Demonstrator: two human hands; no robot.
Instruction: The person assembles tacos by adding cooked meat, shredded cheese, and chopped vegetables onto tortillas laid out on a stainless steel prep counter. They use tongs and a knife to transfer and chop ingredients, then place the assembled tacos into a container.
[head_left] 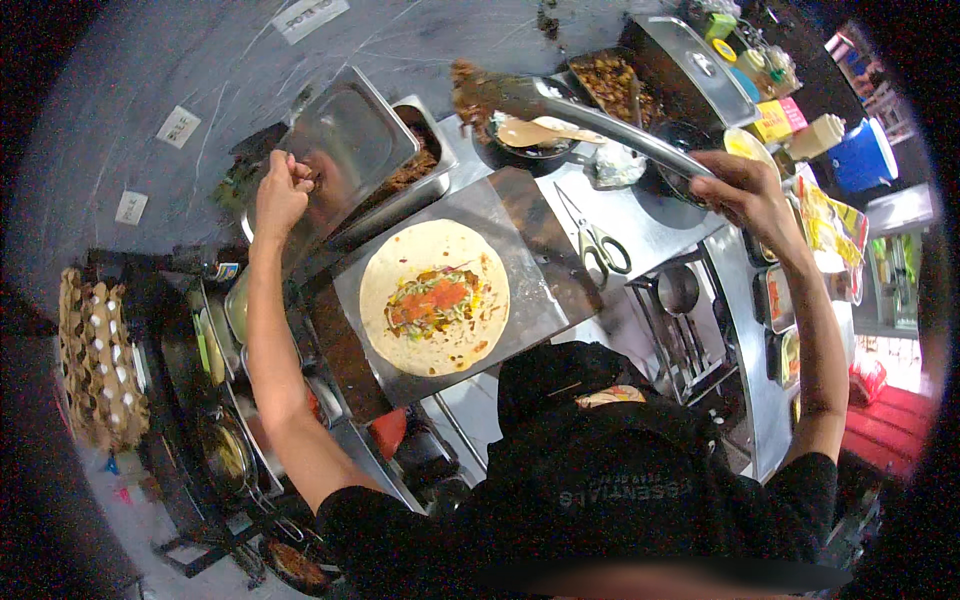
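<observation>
Tongs [632, 132] reach leftward and away from the right hand [742, 192], whose fingers are wrapped around their near end. At their far end is a clump of brown meat [480, 90], blurred enough that the exact grip of the tips cannot be told. The left hand [284, 198], fingers curled closed, holds a metal lid [362, 125], which is tilted over a metal pan [447, 160] with more dark meat inside; the exact finger contact is hard to make out.

Between the two forearms lies a round tortilla [408, 250], to the right of the left hand and nearer, and well to the left of the right hand and nearer too. Neither hand touches it. It lies flat and open on a metal sheet [528, 300], which sits on a wooden board [522, 215]. A red, yellow and green filling [435, 300] is heaped around its middle.

Right of the board are scissors [584, 224], near a crumpled plastic bag [618, 165]. Farther off, beneath the tongs, a wooden spoon [522, 133] lies across a dark bowl [498, 155].
</observation>
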